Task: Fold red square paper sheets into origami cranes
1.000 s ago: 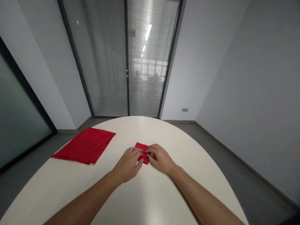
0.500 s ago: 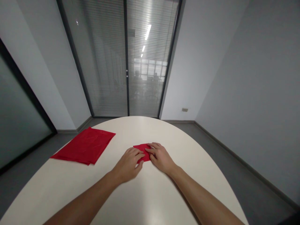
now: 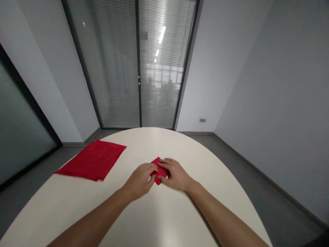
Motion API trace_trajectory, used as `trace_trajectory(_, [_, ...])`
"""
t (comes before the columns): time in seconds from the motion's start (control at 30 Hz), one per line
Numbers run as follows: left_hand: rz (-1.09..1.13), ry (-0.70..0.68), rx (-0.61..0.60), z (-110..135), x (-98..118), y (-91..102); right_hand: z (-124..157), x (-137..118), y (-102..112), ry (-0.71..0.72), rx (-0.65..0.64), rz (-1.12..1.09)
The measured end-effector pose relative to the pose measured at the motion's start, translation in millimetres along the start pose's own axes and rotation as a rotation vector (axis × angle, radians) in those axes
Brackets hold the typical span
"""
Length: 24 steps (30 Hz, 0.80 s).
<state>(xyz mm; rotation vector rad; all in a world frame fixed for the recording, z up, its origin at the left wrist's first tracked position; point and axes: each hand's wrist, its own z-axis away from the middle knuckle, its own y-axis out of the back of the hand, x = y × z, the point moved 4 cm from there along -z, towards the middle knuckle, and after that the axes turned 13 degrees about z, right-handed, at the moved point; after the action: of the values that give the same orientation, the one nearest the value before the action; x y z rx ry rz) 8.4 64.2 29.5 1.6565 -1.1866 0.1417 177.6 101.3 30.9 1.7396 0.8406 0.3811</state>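
A small red sheet [image 3: 161, 171], folded into a compact piece, lies on the white table in front of me with one corner pointing away and another towards me. I cannot tell whether it is thin plastic or cloth. My left hand [image 3: 141, 176] holds its left edge between curled fingers and thumb. On the right side, my right hand [image 3: 176, 174] has its fingers over the top of the piece and its thumb at the near part. The fingers cover both side corners. To the left lie larger flat red sheets [image 3: 94, 159], slightly creased, overlapping one another.
The white round-edged table [image 3: 205, 202] spreads under both forearms. Beyond its far edge stands a glass partition [image 3: 115, 85] with blinds and dark frames. Grey walls [image 3: 282, 103] rise to the right, and a wall socket [image 3: 203, 120] sits low.
The folded red sheet has turned from lying square to a diamond position. My right thumb has come out onto its near part, and both hands have shifted slightly around it.
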Motion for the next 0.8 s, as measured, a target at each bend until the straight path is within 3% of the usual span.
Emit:
trace_trajectory(0.43, [-0.106,0.079,0.016,4.1,-14.4,-4.9,4.7,-0.6,-2.4,0.048,-0.033,-0.001])
trace_trajectory(0.8, [-0.063,0.067,0.038,5.2,-16.7,-6.2,5.1,-2.8,-0.4,0.064,-0.024,-0.048])
